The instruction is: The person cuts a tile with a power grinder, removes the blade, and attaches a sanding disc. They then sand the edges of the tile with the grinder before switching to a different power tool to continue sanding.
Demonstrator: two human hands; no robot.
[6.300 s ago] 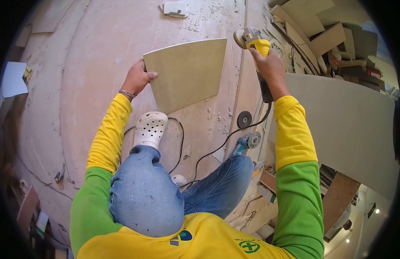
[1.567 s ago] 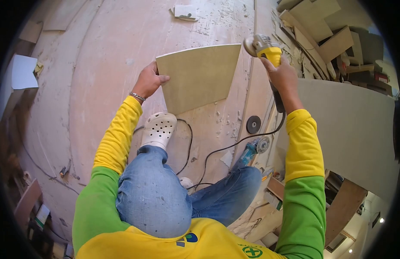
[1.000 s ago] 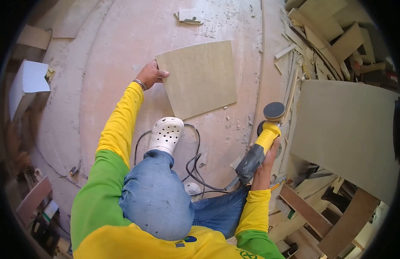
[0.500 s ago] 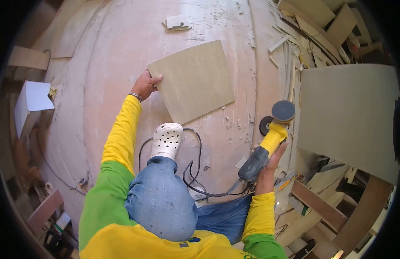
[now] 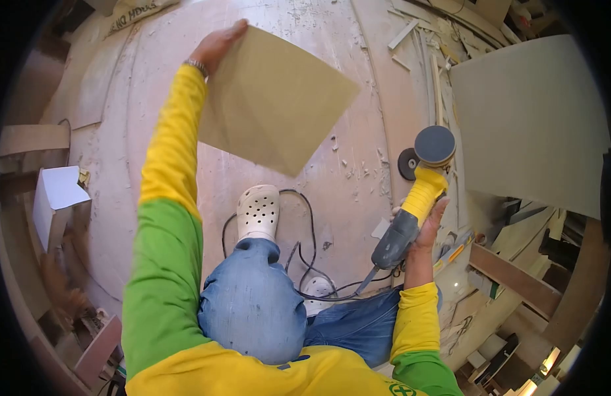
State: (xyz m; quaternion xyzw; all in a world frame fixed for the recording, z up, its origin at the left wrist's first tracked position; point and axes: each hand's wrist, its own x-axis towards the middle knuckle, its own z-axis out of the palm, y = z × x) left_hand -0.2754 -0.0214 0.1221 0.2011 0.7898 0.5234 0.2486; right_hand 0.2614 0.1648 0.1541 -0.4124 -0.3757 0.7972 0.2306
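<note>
My left hand [image 5: 219, 47] grips a flat, light brown board [image 5: 272, 99] by its upper left corner, and the board is tilted above the floor. On the right, my right hand [image 5: 425, 232] is wrapped round the body of a yellow and grey power sander [image 5: 411, 216]. The sander's round grey pad [image 5: 434, 144] points away from me and faces up. A black disc [image 5: 407, 164] lies just left of the pad. The sander's black cable [image 5: 312, 228] loops round my white clog [image 5: 258, 212].
A large pale panel [image 5: 529, 122] stands at the right, with wood strips [image 5: 403, 34] beyond it. Wood pieces [image 5: 513, 277] and a level [image 5: 456, 253] lie at the lower right. At the left are a white box [image 5: 58, 188] and a blurred person's hand [image 5: 71, 303].
My left hand has moved up with the board, which has turned and tilted. The sander in my right hand has shifted slightly, and the view has swung.
</note>
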